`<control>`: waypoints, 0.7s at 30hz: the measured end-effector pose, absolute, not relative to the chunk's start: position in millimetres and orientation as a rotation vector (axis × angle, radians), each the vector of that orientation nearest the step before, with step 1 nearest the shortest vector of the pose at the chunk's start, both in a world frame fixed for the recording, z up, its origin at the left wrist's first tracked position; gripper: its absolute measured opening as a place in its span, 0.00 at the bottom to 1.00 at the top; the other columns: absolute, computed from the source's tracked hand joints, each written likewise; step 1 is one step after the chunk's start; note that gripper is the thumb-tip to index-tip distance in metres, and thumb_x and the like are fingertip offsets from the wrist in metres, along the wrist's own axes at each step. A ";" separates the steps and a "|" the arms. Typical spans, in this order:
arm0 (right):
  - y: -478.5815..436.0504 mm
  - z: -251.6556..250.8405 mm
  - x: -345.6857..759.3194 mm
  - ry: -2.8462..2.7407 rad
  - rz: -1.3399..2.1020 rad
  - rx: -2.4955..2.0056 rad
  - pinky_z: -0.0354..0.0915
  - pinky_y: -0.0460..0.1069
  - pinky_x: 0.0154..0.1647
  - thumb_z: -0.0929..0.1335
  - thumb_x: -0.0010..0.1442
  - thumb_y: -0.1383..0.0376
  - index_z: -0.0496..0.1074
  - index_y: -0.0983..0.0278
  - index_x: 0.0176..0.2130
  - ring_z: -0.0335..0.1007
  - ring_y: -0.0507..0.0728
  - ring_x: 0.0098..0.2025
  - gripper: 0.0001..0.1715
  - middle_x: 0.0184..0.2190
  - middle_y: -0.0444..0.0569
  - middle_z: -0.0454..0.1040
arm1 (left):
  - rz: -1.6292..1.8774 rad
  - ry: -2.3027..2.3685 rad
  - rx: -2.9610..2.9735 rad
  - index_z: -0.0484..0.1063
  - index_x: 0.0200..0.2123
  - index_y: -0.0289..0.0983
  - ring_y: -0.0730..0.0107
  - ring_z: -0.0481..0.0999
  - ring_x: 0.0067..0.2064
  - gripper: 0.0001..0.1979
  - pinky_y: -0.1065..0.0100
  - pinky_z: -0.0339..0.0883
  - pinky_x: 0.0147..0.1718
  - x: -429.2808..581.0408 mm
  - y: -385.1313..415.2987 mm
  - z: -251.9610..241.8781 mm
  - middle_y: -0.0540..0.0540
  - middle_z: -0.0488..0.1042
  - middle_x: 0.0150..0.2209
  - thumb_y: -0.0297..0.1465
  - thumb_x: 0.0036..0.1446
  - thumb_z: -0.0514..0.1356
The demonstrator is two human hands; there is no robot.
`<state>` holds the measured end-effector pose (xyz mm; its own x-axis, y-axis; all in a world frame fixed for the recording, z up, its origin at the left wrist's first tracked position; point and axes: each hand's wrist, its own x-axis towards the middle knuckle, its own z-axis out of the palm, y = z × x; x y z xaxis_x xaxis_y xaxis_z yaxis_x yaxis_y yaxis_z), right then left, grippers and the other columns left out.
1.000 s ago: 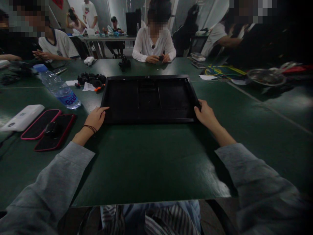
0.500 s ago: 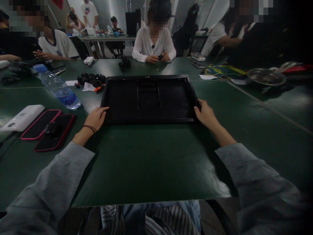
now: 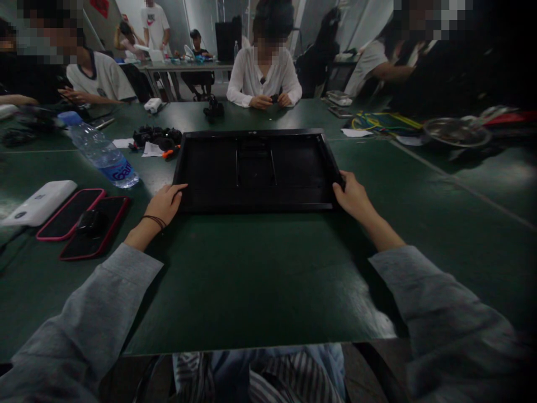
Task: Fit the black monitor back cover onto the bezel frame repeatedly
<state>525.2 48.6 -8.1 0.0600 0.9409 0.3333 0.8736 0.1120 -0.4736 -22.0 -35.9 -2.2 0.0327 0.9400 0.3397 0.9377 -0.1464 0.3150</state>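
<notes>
A black monitor frame (image 3: 210,168), wide and shallow with a raised rim, lies on the green table in front of me. A small light logo marks its far rim, and a dark bracket with two thin rails (image 3: 255,162) shows in its middle. At the near left corner my left hand (image 3: 165,204) holds the rim, thumb and index finger on top; a dark band circles that wrist. My right hand (image 3: 353,195) grips the right edge near its front corner, thumb over the rim. The fingers underneath are partly hidden on both sides.
Left of the frame are a water bottle (image 3: 103,154), a white power bank (image 3: 39,202), two red-edged phones (image 3: 94,232) and black gear (image 3: 155,136). Cables (image 3: 384,122) and a metal bowl (image 3: 457,132) lie to the right. A person in white (image 3: 264,75) sits opposite.
</notes>
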 end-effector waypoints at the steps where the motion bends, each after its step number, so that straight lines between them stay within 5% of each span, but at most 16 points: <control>1: 48.2 -7.6 524.9 -1.811 0.154 -1.773 0.66 0.69 0.61 0.63 0.64 0.55 0.63 0.68 0.66 0.71 0.74 0.59 0.36 0.54 0.66 0.75 | 0.748 2.051 2.253 0.72 0.61 0.39 0.55 0.73 0.56 0.24 0.50 0.66 0.61 -22.2 -35.7 -2.5 0.39 0.74 0.53 0.37 0.68 0.46; 21: 52.6 -11.3 527.0 -1.828 0.105 -1.756 0.66 0.67 0.61 0.63 0.64 0.56 0.64 0.72 0.65 0.72 0.73 0.58 0.35 0.54 0.68 0.75 | 0.737 2.050 2.256 0.71 0.61 0.38 0.56 0.73 0.57 0.25 0.50 0.66 0.62 -23.3 -35.1 -4.6 0.39 0.74 0.55 0.37 0.69 0.46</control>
